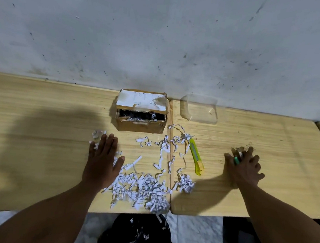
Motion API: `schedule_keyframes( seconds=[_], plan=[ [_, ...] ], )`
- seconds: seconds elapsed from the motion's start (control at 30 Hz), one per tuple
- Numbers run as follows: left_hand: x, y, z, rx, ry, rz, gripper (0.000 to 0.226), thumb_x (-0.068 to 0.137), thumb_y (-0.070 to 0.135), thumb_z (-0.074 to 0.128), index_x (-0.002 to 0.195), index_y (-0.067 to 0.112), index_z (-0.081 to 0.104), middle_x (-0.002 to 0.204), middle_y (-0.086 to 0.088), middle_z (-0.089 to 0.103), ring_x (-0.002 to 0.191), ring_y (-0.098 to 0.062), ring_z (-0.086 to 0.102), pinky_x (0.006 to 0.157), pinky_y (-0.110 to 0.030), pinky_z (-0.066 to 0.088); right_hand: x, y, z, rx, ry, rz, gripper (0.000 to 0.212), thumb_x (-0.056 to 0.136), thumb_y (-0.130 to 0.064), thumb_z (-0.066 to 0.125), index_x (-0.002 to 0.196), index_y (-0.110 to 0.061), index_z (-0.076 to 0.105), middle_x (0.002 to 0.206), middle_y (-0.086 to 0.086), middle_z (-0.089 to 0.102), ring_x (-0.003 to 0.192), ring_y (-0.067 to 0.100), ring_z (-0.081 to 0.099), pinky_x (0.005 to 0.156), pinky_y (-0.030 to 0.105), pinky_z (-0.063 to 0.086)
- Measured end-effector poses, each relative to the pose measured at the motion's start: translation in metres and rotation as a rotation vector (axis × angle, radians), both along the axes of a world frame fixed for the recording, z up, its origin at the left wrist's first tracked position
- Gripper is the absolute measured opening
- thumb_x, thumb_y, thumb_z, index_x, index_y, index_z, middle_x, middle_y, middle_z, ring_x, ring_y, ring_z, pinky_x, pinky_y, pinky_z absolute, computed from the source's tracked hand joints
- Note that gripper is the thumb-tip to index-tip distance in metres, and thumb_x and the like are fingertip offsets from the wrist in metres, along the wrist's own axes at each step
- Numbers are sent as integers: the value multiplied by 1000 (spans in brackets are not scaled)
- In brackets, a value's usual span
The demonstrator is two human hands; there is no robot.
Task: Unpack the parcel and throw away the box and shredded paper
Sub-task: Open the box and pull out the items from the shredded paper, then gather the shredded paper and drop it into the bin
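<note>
A small brown cardboard box (141, 111) stands against the wall, its top flap raised and dark contents with paper strips showing inside. White shredded paper (142, 187) lies strewn across the wooden table (40, 121), thickest near the front edge. My left hand (102, 161) rests flat, fingers spread, on the left fringe of the shreds. My right hand (244, 168) presses down on the table at the right over a small green item (236, 160) and something clear and crinkly; what it covers is partly hidden.
A yellow-green utility knife (196, 156) lies right of the shreds. A clear plastic tray (199, 111) sits by the wall. A crumpled clear wrapper (98, 134) lies beyond my left fingers. A black bag (137, 234) holding paper scraps sits on the floor below the table edge.
</note>
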State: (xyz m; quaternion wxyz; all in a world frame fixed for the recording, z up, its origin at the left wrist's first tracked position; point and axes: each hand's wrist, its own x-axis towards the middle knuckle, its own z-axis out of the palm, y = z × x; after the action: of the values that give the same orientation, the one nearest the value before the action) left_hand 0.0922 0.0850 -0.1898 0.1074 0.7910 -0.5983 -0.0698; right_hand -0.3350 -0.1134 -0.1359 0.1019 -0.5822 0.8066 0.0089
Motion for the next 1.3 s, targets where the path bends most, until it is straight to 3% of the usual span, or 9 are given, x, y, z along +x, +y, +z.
schedule_keyframes(
  seconds=[0.27,0.33,0.43,0.53,0.6,0.73,0.87,1.1,1.3],
  plan=[
    [0,0,2,0,4,-7,73,96,54,30,155,12,21,164,-6,15,152,-24,4,120,-55,7,8,-7,11,112,73,0,87,92,-65,43,157,-25,3,165,12,1,151,35,-1,111,72,5],
    [0,0,2,7,2,-11,73,96,54,30,155,12,21,164,-6,15,152,-25,4,120,-55,7,20,-6,19,-19,114,144,79,93,-57,48,155,-21,14,164,10,11,151,32,7,111,68,12],
    [1,1,2,14,-3,-16,73,96,55,28,155,12,21,164,-7,15,152,-26,4,120,-55,6,44,-3,26,-228,-35,470,53,89,-39,57,137,-16,51,142,13,50,129,35,46,100,53,40],
    [1,1,3,19,2,-20,73,96,56,26,155,13,21,164,-7,15,152,-26,5,120,-56,7,74,7,33,-145,-281,584,40,87,-38,63,122,-19,62,114,7,66,98,28,65,79,38,52],
    [1,1,3,21,-4,-26,74,95,55,27,155,12,22,164,-7,16,152,-27,7,120,-56,8,90,16,34,-49,-323,588,47,82,-40,71,125,-23,61,106,2,66,89,22,65,72,32,50],
    [2,1,2,-1,3,-30,74,95,55,27,154,11,25,163,-8,19,152,-28,9,120,-56,9,102,23,27,70,-326,558,63,73,-39,76,131,-25,56,107,4,66,96,25,64,74,30,48],
    [2,1,2,-29,11,-33,73,95,55,27,153,10,27,162,-8,22,151,-28,12,119,-55,11,98,22,26,57,-397,483,59,72,-28,77,128,-27,57,91,1,67,88,26,65,68,29,44],
    [1,0,2,-16,18,-24,73,94,54,28,153,11,27,162,-8,22,151,-28,12,118,-57,14,65,12,30,-120,-291,344,49,75,-24,76,122,-21,59,105,7,66,93,30,63,72,34,47],
    [1,1,2,11,-4,-18,72,95,54,28,153,12,26,162,-6,21,152,-26,10,119,-56,14,60,3,23,-43,-164,288,38,83,-18,65,119,-11,59,110,17,65,103,37,60,79,39,48]
  ],
)
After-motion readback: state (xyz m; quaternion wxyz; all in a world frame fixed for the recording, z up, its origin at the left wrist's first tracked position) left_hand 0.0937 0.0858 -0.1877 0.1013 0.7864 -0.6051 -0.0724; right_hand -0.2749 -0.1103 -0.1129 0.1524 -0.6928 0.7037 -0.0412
